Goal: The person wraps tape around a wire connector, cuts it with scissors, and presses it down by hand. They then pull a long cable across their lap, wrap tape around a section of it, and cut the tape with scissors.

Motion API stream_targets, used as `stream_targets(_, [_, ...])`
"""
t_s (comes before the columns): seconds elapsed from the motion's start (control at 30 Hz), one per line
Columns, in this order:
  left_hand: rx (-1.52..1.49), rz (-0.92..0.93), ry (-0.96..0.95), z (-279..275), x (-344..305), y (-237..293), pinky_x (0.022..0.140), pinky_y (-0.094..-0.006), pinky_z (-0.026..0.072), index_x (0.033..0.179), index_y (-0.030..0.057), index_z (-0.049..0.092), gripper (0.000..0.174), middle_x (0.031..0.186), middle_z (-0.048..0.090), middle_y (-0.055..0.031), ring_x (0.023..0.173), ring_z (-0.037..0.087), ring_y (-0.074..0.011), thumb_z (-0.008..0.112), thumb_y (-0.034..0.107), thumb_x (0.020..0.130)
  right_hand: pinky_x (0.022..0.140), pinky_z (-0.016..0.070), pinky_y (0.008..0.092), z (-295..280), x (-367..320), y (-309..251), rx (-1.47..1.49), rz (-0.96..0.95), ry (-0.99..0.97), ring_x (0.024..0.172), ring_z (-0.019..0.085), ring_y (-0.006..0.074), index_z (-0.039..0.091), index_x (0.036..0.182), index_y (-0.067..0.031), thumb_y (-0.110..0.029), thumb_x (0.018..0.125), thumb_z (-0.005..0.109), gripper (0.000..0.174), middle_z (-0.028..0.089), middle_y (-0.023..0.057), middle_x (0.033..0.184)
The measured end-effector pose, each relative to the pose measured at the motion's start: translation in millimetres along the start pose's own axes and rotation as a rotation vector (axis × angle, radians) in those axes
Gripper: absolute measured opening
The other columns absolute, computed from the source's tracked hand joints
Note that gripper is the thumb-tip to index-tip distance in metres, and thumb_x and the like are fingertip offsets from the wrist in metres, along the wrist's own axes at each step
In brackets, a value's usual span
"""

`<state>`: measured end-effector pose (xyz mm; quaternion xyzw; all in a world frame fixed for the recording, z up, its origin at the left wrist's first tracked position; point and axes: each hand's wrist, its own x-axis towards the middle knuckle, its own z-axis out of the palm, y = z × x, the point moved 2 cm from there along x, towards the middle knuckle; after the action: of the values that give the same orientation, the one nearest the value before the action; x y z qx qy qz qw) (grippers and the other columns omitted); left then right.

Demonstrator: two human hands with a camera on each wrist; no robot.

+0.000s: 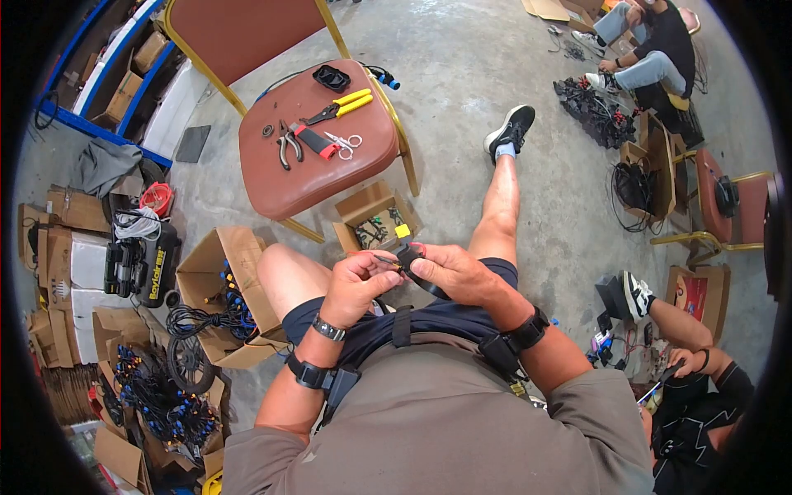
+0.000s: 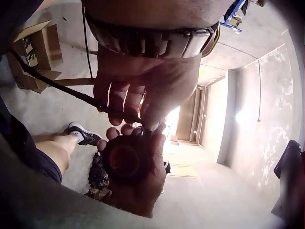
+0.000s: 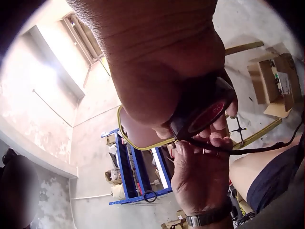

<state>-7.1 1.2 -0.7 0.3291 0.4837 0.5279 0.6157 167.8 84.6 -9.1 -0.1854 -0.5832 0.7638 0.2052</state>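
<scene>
Pinching the dark cable (image 2: 71,91), left grip (image 1: 356,282) could let it slip if right grip (image 1: 455,272), curled round the black roll (image 3: 206,112) above the shorts (image 1: 454,315), tugs too hard

Both arms are bent, the left forearm (image 1: 289,400) and right forearm (image 1: 535,334) angling inward, so that the left grip (image 1: 360,280) and right grip (image 1: 450,272) come together in front of the lap — just beside each other. The left thumb and fingertips close in a pinch; the right fingers curl. The left knee (image 1: 276,271) is bent, the right leg (image 1: 500,202) reaching forward — foot well out in front.
</scene>
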Motion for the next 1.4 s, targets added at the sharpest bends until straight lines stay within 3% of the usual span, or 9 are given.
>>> stream_targets(0.13, [0.063, -0.001, 0.030, -5, 3, -12, 0.075, -0.0273, 0.0544, 0.109, -0.0038, 0.062, 0.020, 0.089, 0.069, -0.0075, 0.081, 0.066, -0.0132, 0.065, -0.001, 0.089, 0.085, 0.0458, 0.0268, 2, 4, 8, 0.014, 0.014, -0.010, 0.091, 0.053, 0.0080, 0.062, 0.115, 0.0020, -0.020, 0.103, 0.048, 0.028, 0.061, -0.0013, 0.095])
stream_targets(0.4, [-0.026, 0.093, 0.119, -10, 4, -17, 0.068, -0.0264, 0.0534, 0.106, -0.0024, 0.063, 0.015, 0.085, 0.068, -0.0076, 0.072, 0.064, -0.0128, 0.063, 0.001, 0.092, 0.087, 0.0488, 0.0286, 8, 6, 13, 0.038, 0.006, -0.008, 0.097, 0.060, 0.0106, 0.063, 0.110, 0.0018, -0.017, 0.094, 0.065, 0.025, 0.068, 0.0063, 0.103])
stream_targets(0.63, [-0.249, 0.034, 0.145, -14, 3, -18, 0.056, -0.0258, 0.0482, 0.103, -0.0019, 0.062, 0.012, 0.082, 0.066, -0.0082, 0.065, 0.061, -0.0140, 0.063, 0.002, 0.092, 0.086, 0.0463, 0.0292, 13, 6, 6, -0.012, 0.133, 0.003, 0.097, 0.055, 0.0100, 0.058, 0.116, 0.0009, -0.015, 0.093, 0.065, 0.029, 0.062, 0.0040, 0.103])
stream_targets(0.77, [-0.214, 0.028, 0.156, -19, 3, -19, 0.055, -0.0267, 0.0473, 0.100, 0.0013, 0.061, 0.010, 0.079, 0.065, -0.0087, 0.062, 0.060, -0.0166, 0.063, 0.008, 0.093, 0.090, 0.0456, 0.0306, 13, 7, 12, -0.062, 0.149, 0.029, 0.101, 0.055, 0.0120, 0.055, 0.120, 0.0020, -0.014, 0.092, 0.065, 0.033, 0.062, 0.0065, 0.108])
stream_targets(0.83, [-0.303, 0.045, 0.154, -20, 3, -18, 0.053, -0.0257, 0.0463, 0.100, -0.0010, 0.062, 0.009, 0.082, 0.065, -0.0078, 0.062, 0.060, -0.0142, 0.063, 0.002, 0.092, 0.091, 0.0453, 0.0311, 11, 8, 19, -0.091, 0.161, 0.036, 0.103, 0.055, 0.0131, 0.054, 0.121, 0.0028, -0.014, 0.092, 0.066, 0.036, 0.062, 0.0077, 0.110])
stream_targets(1.0, [-0.287, 0.044, 0.193, -28, 3, -25, 0.051, -0.0247, 0.0452, 0.102, -0.0004, 0.062, 0.012, 0.081, 0.065, -0.0071, 0.060, 0.060, -0.0142, 0.064, 0.001, 0.091, 0.097, 0.0436, 0.0339, 15, 9, 22, -0.133, 0.077, 0.044, 0.111, 0.054, 0.0179, 0.048, 0.127, 0.0049, -0.016, 0.090, 0.070, 0.048, 0.059, 0.0129, 0.118])
stream_targets(1.1, [-0.291, 0.062, 0.225, -26, 3, -21, 0.050, -0.0239, 0.0446, 0.106, -0.0002, 0.061, 0.017, 0.080, 0.065, -0.0067, 0.060, 0.060, -0.0140, 0.065, 0.000, 0.090, 0.093, 0.0453, 0.0338, 17, 10, 23, -0.078, 0.077, 0.032, 0.107, 0.056, 0.0188, 0.050, 0.124, 0.0042, -0.022, 0.088, 0.070, 0.049, 0.061, 0.0149, 0.116])
stream_targets(1.4, [-0.259, 0.088, 0.264, -23, 3, -11, 0.048, -0.0231, 0.0436, 0.110, -0.0006, 0.061, 0.024, 0.080, 0.066, -0.0067, 0.058, 0.059, -0.0135, 0.067, -0.001, 0.087, 0.096, 0.0439, 0.0340, 19, 8, 18, -0.100, 0.115, -0.006, 0.108, 0.056, 0.0199, 0.049, 0.124, 0.0053, -0.022, 0.084, 0.073, 0.053, 0.060, 0.0155, 0.117])
